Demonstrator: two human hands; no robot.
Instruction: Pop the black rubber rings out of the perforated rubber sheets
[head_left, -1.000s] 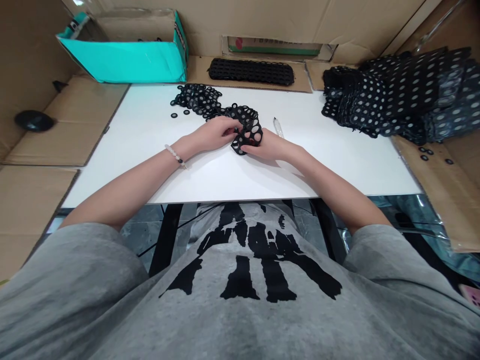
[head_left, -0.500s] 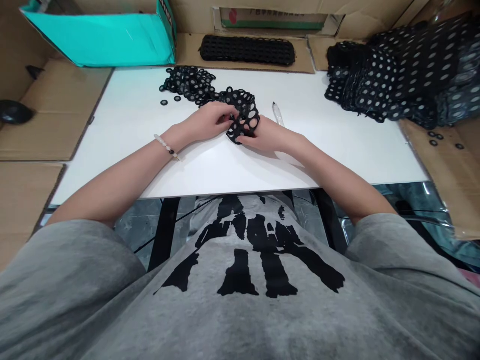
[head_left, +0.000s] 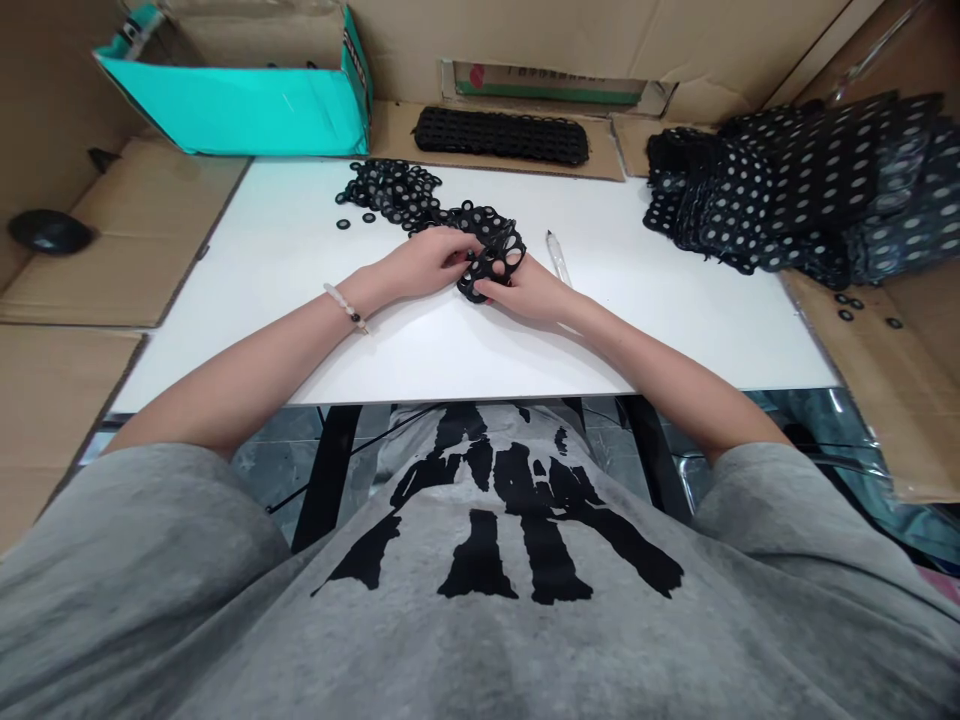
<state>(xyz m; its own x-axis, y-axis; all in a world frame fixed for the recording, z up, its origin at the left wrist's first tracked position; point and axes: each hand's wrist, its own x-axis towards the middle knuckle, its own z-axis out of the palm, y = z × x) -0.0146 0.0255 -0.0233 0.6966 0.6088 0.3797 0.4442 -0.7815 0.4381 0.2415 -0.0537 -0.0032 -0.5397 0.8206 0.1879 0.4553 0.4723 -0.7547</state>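
Note:
A soft black sheet full of round holes (head_left: 480,282) is bunched up on the white table (head_left: 375,365), some pale-centred discs showing in it. From the right, my right hand (head_left: 534,288) wraps around the sheet, its thumb along the near edge. My left hand (head_left: 433,262), a beaded bracelet at its wrist, has its fingertips pinched at the sheet's left side. What lies between those fingertips is too small to make out. Loose black ring-shaped discs (head_left: 394,188) with pale centres are heaped just beyond my left hand.
Behind the heap stands a turquoise box (head_left: 240,110). A stack of black perforated strips (head_left: 501,136) lies on cardboard at the back. A clear pen (head_left: 558,258) rests right of my hands. Dotted black sheets (head_left: 780,190) are piled at right. A black computer mouse (head_left: 51,232) sits at left.
The camera view has tilted slightly, so everything sits lower in the picture. Both hands stay at the perforated sheet, which looks slightly shifted in my fingers.

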